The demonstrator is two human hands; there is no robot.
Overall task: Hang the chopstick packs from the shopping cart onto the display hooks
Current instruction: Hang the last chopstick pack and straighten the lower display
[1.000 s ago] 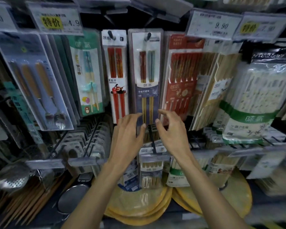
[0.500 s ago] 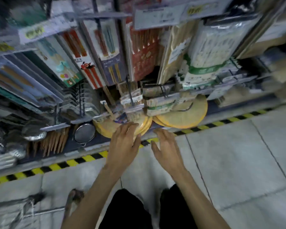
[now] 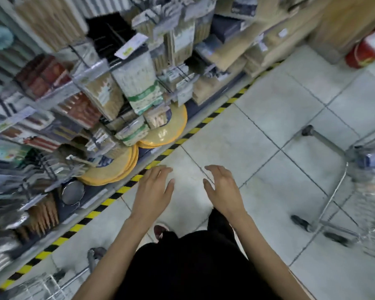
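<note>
My left hand point(image 3: 154, 189) and my right hand point(image 3: 222, 187) hover side by side over the tiled floor, fingers relaxed and spread, holding nothing. Chopstick packs point(image 3: 139, 83) hang on the display hooks at the upper left, blurred and tilted in the view. A wire shopping cart point(image 3: 353, 191) stands at the right edge, to the right of my right hand; its contents are blurred. Part of another wire cart point(image 3: 59, 282) shows at the bottom left.
Yellow-and-black tape point(image 3: 182, 137) marks the floor along the shelf base. Round yellow boards point(image 3: 117, 167) lean on the lowest shelf, with a metal strainer point(image 3: 73, 192) beside them. A red container point(image 3: 368, 46) sits at the top right. My dark-clothed legs fill the bottom centre.
My hands left the hanging chopstick pack and dropped away from the shelf. The view swung down and to the right, so the floor and the cart on the right now show.
</note>
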